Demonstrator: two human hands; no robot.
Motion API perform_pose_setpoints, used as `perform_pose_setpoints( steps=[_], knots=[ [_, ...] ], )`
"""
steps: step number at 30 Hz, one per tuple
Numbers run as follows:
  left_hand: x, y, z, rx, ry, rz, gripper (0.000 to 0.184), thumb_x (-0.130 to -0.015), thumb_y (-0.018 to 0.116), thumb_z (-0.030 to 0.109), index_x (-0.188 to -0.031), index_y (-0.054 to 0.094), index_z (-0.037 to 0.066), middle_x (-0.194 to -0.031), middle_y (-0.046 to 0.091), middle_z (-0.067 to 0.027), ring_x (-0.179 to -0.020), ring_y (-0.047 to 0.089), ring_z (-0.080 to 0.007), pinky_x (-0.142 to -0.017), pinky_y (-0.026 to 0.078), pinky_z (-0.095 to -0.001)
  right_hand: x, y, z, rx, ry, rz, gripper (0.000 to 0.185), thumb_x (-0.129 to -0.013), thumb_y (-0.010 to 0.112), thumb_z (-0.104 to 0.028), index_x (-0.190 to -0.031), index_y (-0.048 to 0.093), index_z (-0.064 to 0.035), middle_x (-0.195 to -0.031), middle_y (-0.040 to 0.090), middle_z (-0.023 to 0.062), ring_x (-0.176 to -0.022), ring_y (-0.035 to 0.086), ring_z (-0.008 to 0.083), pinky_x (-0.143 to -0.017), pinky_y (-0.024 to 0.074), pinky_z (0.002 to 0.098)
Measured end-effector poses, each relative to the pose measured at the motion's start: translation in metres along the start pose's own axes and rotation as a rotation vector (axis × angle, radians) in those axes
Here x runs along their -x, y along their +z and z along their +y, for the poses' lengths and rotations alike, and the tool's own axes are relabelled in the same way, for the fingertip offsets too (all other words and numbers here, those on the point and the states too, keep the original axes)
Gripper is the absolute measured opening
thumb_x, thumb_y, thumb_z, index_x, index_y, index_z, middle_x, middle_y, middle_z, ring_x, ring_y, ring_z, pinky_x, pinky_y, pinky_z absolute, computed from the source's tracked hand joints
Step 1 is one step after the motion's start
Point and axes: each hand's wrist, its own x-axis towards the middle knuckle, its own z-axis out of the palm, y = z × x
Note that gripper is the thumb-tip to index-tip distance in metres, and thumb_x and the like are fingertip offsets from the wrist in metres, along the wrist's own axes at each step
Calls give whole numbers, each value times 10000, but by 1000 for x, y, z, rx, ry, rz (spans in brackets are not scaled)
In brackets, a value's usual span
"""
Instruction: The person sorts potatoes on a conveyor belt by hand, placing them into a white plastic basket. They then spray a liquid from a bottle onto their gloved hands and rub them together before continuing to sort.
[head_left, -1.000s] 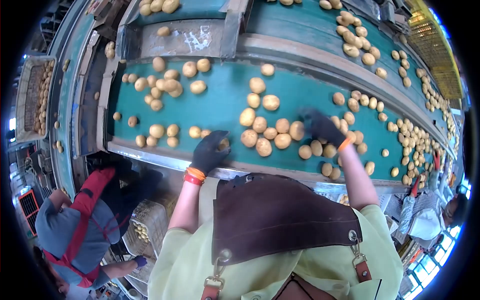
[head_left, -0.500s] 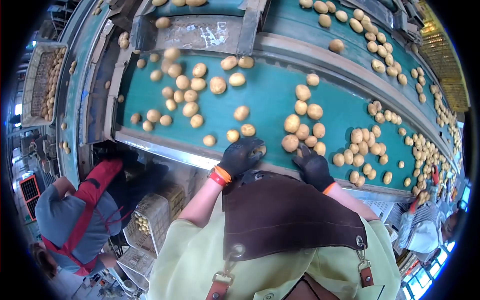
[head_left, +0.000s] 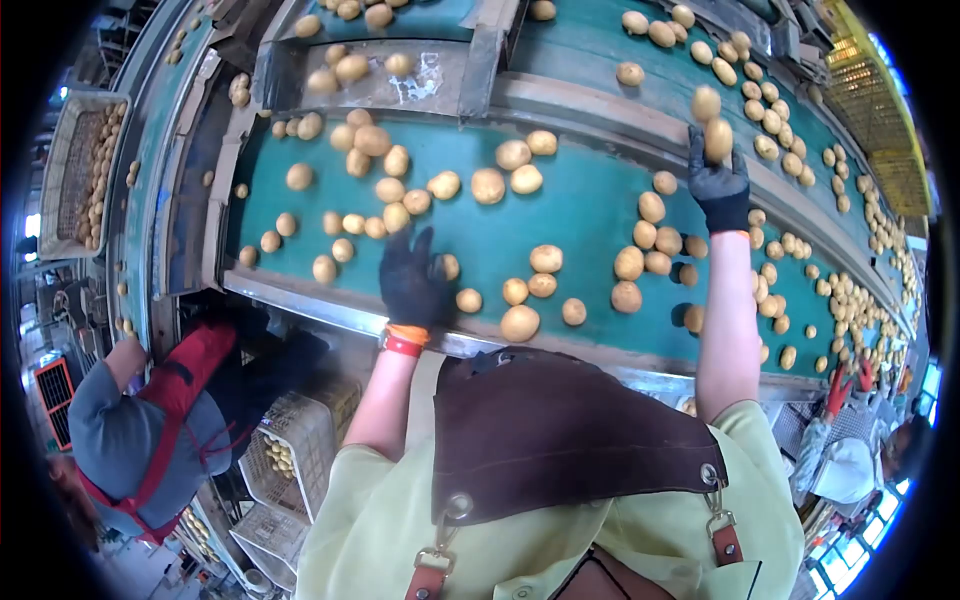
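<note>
Many potatoes [head_left: 487, 186] lie scattered over a green conveyor belt [head_left: 570, 210]. My left hand [head_left: 415, 275], in a black glove with an orange cuff, is over the near part of this belt with its fingers apart, beside a small potato [head_left: 450, 267]. My right hand [head_left: 718, 185], also black-gloved, is raised at the belt's far rail. One potato [head_left: 717, 140] is between its upturned fingers, and another potato [head_left: 705, 103] is just beyond it, blurred, seemingly in the air.
Beyond the metal rail [head_left: 600, 105] runs a second green belt [head_left: 590, 45] with potatoes. A person in red straps [head_left: 165, 430] is at the lower left near white crates [head_left: 300, 450]. Another person [head_left: 850, 460] is at the right. A crate of potatoes [head_left: 65, 180] stands far left.
My right hand has moved from the near edge out to the far rail with a potato. My left hand has moved left and opened. The belt's potatoes have shifted right.
</note>
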Motion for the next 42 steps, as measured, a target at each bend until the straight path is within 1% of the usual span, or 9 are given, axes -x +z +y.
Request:
perform_pose_setpoints(
  steps=[5,9,12,15,19,25,31,35,42],
  knots=[
    [-20,19,-54,-180,11,-79,672,-775,752,180,-1424,576,181,-1279,581,-213,-1204,556,-415,-1010,474,-513,-58,-34,132,1108,143,-109,390,-1014,534,-174,-1369,570,-15,-1437,570,164,-1311,567,258,-1036,514,400],
    [-49,31,-51,-255,-13,-83,654,-737,779,234,-1364,602,170,-1090,614,-146,-993,614,-371,-788,527,-494,-32,-16,264,2496,-487,-573,500,-874,695,-179,-1360,602,-114,-1425,579,132,-1277,577,329,-1033,500,430],
    [-65,52,-68,-78,14,-19,589,-738,778,294,-1289,621,157,-896,628,-131,-825,655,-341,-664,539,-472,-35,-24,294,2688,-357,-361,562,-802,738,-223,-1345,625,-136,-1413,572,136,-1266,562,357,-1029,492,444],
    [-94,37,-66,389,-388,-569,585,-822,781,470,-1254,635,103,-1056,720,-156,-985,704,-318,-837,557,-412,-37,-17,278,2119,-11,-96,546,-793,751,-203,-1318,627,-121,-1440,554,118,-1302,543,339,-1046,484,446],
    [-98,40,-26,642,-395,-514,701,-906,718,519,-1401,548,53,-1220,696,-163,-1099,683,-295,-971,520,-411,-22,-6,266,139,532,179,746,-913,653,-585,-1428,481,-73,-1463,519,153,-1315,537,333,-1109,437,520],
    [-112,9,13,1153,-100,-457,756,-929,758,332,-1560,409,103,-1404,600,-142,-1257,614,-218,-1015,514,-367,-76,6,187,-219,191,-65,821,-954,572,-579,-1527,331,-42,-1518,432,222,-1394,429,448,-1159,386,582],
    [-124,59,-114,206,7,132,468,-863,722,263,-1294,660,92,-1303,644,-172,-1185,616,-369,-1006,497,-474,-117,72,201,223,-193,279,721,-976,586,-461,-1542,363,-75,-1518,457,212,-1423,439,357,-1167,400,526],
    [-145,76,-164,166,-16,-87,617,-808,704,220,-1412,589,162,-1487,489,-238,-1333,479,-452,-1115,403,-524,-131,46,298,1484,-44,-10,445,-991,613,-311,-1396,598,-125,-1318,648,91,-1197,621,256,-980,486,406],
    [-173,73,-154,275,-133,-430,426,-874,674,332,-1236,652,109,-1206,646,-204,-1099,626,-428,-975,494,-497,-190,11,408,2123,-403,-425,511,-864,647,-196,-1374,617,-189,-1445,552,189,-1286,566,379,-1055,479,440]
  ],
)
